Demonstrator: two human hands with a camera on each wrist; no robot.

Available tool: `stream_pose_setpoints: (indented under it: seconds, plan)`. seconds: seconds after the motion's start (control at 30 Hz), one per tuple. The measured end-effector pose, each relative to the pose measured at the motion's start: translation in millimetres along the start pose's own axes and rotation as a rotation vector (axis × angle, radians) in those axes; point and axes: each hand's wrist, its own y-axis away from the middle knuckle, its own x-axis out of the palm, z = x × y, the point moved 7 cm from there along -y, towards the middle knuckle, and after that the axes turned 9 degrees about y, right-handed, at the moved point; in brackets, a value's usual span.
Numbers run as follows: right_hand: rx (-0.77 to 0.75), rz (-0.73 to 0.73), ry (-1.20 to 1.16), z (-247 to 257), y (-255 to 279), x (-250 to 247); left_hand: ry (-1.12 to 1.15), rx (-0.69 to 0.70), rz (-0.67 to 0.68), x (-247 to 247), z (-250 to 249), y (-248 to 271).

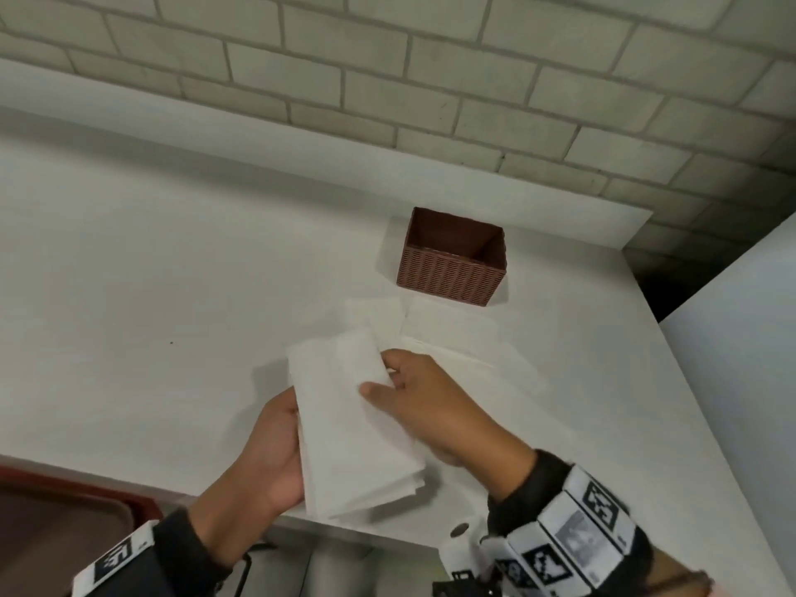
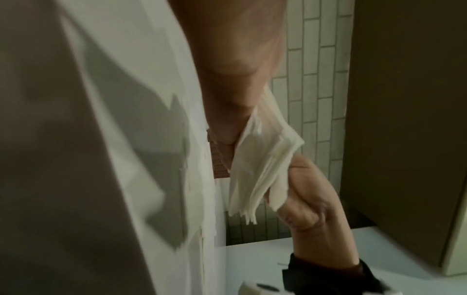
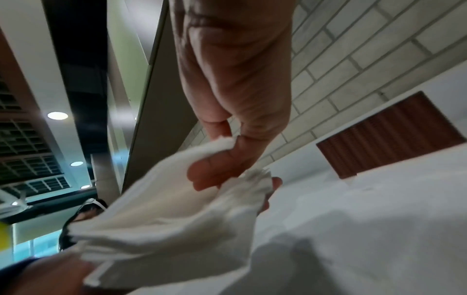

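Now the left grip (image 1: 271, 458) and right grip (image 1: 430, 407) are both holding the napkin stack (image 1: 353, 437), basket (image 1: 452, 269) sitting at one o'clock.

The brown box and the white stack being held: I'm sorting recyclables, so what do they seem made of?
The brown rectangular slatted box looks like matt moulded plastic with woven-look ribbing, though wicker is possible. The white folded stack looks like matt tissue paper: thin layered edges, crumpled corners.
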Motion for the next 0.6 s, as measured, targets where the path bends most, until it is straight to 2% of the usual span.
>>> stream_pose_setpoints:
  seconds: [0.17,0.3,0.4,0.5,0.57,0.6]
  plan:
    - [0.067,0.029,0.066,-12,7,17,-0.038,0.001,-0.030,-10,-1,7]
    - [0.033,0.075,0.099,-11,10,33,-0.005,0.019,-0.124,-37,-4,8]
    - [-0.043,0.084,0.293,-8,11,47,-0.036,-0.035,-0.147,-48,-3,13]
    - [-0.137,0.093,0.536,-1,12,57,-0.159,-0.034,-0.242,-61,-3,16]
    - [-0.114,0.068,0.604,-2,6,49,-0.170,-0.067,-0.279,-67,-1,19]
    - [-0.072,0.009,0.626,-5,-1,37,-0.174,-0.070,-0.293,-70,-3,21]
